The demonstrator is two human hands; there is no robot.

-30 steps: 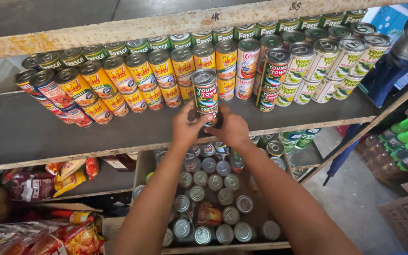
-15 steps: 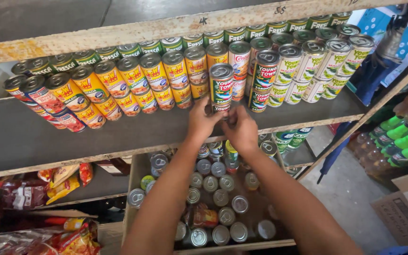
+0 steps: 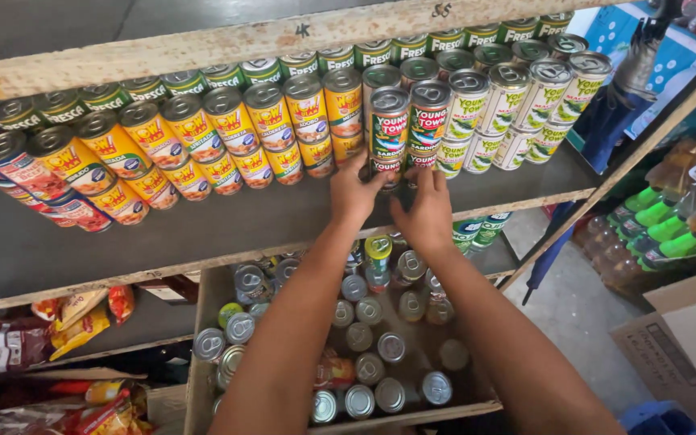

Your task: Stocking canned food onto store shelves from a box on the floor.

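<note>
Stack of two green-labelled cylindrical metal cans [image 3: 387, 133] clamped at base between left hand [image 3: 354, 193] and right hand [image 3: 422, 211], set upright on grey wooden shelf [image 3: 203, 229] among can rows.

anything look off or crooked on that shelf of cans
Nothing looks spilled or damaged. The stacked yellow-labelled tin cans and white-labelled tin cans stand in tidy rows on the grey shelf board. Both hands, left and right, grip the green-and-red-labelled can stack.
</note>
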